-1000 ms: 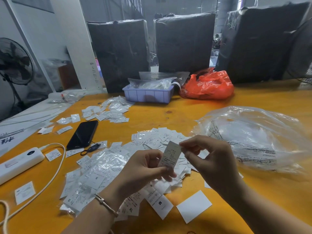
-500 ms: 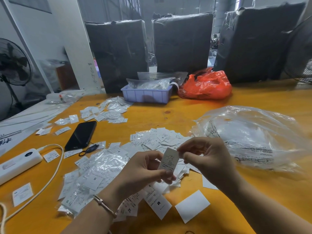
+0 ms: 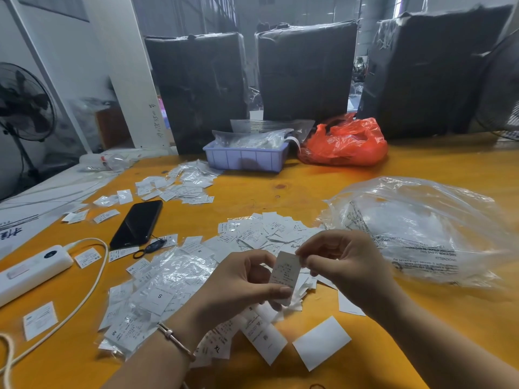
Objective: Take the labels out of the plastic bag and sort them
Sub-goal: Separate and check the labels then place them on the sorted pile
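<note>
Labels (image 3: 269, 234) lie outside the plastic bag (image 3: 421, 228) (both hands' fingers pinch one).

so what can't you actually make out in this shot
- Head view: print on the held label is too small to read.
- Head view: contents of the big clear bag are blurred by crumpled, glaring plastic.
- Head view: labels under the left hand and right hand are hidden.
- Head view: the white power strip is cut off by the left edge.

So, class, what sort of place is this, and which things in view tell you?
Probably a warehouse or garment packing workshop: large wrapped bales stand behind the table, and loose size labels lie beside a clear plastic bag.
</note>
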Action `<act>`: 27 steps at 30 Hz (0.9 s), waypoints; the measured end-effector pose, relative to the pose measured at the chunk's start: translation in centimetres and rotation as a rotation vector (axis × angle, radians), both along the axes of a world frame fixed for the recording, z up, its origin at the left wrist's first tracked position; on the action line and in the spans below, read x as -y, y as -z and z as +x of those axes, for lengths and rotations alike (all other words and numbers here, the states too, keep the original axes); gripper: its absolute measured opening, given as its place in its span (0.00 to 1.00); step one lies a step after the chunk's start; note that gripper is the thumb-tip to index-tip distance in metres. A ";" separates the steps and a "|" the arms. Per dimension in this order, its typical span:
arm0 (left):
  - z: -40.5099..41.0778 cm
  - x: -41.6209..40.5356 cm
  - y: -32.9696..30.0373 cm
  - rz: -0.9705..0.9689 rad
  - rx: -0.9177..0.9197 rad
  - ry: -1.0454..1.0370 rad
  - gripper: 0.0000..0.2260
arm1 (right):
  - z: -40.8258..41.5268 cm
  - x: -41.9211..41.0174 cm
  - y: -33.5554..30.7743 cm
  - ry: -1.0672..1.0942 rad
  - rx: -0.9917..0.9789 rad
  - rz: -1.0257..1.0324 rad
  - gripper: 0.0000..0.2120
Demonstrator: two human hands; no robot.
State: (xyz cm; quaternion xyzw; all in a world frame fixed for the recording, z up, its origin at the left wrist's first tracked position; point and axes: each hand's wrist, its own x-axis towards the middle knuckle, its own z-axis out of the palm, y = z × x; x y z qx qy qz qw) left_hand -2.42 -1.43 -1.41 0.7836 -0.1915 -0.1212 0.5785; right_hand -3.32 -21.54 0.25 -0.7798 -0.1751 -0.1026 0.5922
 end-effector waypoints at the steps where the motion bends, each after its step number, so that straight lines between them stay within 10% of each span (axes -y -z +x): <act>1: 0.0 0.0 0.0 -0.005 0.000 0.005 0.13 | 0.1 0.1 0.0 0.017 0.000 0.013 0.12; 27: 0.3 -0.6 0.4 -0.052 0.005 -0.086 0.19 | 0.7 0.0 1.1 -0.111 -0.095 -0.133 0.07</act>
